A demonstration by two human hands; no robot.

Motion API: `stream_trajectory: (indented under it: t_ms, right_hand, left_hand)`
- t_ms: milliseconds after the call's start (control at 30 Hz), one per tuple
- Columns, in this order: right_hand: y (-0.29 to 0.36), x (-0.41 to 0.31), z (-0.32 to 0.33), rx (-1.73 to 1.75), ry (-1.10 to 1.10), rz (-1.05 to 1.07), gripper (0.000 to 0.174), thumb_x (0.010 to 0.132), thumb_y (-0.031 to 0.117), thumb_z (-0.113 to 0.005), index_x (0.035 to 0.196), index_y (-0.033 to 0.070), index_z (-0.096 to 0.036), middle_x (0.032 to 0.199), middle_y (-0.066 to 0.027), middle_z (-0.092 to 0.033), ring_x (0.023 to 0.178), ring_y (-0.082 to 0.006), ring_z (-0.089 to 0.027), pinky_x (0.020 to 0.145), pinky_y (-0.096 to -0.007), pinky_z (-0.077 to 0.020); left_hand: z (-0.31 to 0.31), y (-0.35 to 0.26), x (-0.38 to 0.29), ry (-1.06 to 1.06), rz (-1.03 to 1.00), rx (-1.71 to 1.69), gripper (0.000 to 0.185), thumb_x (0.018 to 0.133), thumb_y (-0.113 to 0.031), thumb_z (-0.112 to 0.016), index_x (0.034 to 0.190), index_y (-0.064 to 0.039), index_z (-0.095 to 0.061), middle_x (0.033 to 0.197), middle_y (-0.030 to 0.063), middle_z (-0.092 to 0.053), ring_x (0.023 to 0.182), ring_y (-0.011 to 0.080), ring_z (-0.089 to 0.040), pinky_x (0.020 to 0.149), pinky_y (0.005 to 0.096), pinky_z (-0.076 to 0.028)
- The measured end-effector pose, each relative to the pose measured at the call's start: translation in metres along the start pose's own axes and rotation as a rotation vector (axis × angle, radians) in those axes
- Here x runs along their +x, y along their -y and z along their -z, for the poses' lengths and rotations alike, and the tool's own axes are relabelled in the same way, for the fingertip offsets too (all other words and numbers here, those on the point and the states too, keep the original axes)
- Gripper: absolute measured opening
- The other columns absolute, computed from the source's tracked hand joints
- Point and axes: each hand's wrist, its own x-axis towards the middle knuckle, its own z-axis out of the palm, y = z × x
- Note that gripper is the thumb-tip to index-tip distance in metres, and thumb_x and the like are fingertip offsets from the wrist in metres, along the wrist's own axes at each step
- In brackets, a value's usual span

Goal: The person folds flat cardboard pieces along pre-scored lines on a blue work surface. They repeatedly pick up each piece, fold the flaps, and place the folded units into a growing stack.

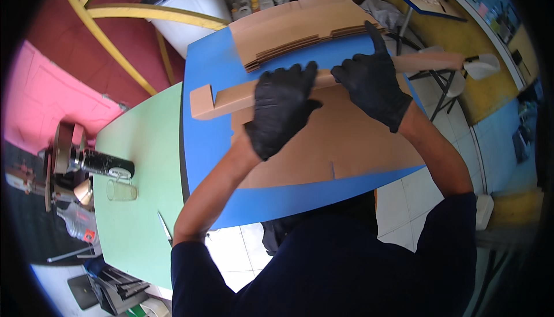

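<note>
A brown cardboard sheet [346, 143] lies before me, its far side folded up into a long narrow strip [233, 94] with a short end flap at the left. My left hand [283, 109], in a black glove, grips this strip near its middle, fingers over the fold and thumb apart. Farther right, my right hand [374, 79], also black-gloved, has its fingers curled over the same strip, with one finger stretched away from me. The undersides of both hands are hidden. Beyond them lies a stack of folded cardboard [298, 22] with layered, notched edges.
The cardboard rests on a blue tabletop [259, 208]. A green table [151, 143] adjoins at left, bearing a knife [163, 225], a glass mug [122, 190] and a black bottle [106, 163]. Yellow bars [160, 11] and a white appliance [194, 9] stand behind; a stool [454, 84] is at right.
</note>
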Motion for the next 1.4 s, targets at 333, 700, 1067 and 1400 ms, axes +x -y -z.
stream_trajectory:
  t_ms: [333,700,1067,1400]
  right_hand:
    - [0.034,-0.010,0.050,-0.040,0.204,-0.114,0.038,0.084,0.012,-0.069,0.122,0.014,-0.072,0.109,-0.0086,-0.072,0.103,-0.0229,-0.069,0.122,-0.0636,-0.0236]
    - [-0.039,-0.204,-0.011,0.427,0.319,-1.076,0.053,0.093,0.027,-0.075,0.140,0.008,-0.060,0.127,-0.0146,-0.067,0.109,-0.0302,-0.068,0.094,-0.0402,-0.0538]
    - [-0.045,-0.238,-0.052,1.272,0.325,-1.290,0.046,0.091,0.014,-0.070,0.132,-0.005,-0.060,0.116,-0.0105,-0.071,0.102,-0.0178,-0.065,0.092,-0.0347,-0.0511]
    - [-0.065,-0.194,-0.008,1.346,0.167,-1.220,0.053,0.084,0.018,-0.077,0.129,-0.006,-0.063,0.111,-0.0111,-0.073,0.094,-0.0159,-0.069,0.087,-0.0308,-0.0542]
  left_hand:
    - [-0.013,-0.015,-0.020,0.230,0.036,-0.080,0.009,0.087,-0.016,-0.070,0.092,-0.009,-0.069,0.073,0.0111,-0.066,0.067,0.0313,-0.066,0.061,0.0425,-0.049]
    - [0.002,-0.036,-0.137,0.378,0.277,-0.176,0.084,0.073,-0.029,-0.089,0.148,-0.012,-0.053,0.118,0.0121,-0.063,0.119,0.0282,-0.058,0.112,0.0555,-0.036]
    - [-0.004,0.157,-0.190,0.243,1.433,-0.790,0.055,0.093,-0.028,-0.075,0.138,-0.002,-0.058,0.108,0.0084,-0.070,0.092,0.0170,-0.067,0.070,0.0290,-0.055]
    - [0.035,0.131,-0.162,-0.060,1.192,-1.108,0.054,0.084,-0.011,-0.083,0.131,0.003,-0.061,0.115,0.0132,-0.072,0.095,0.0240,-0.071,0.086,0.0357,-0.058]
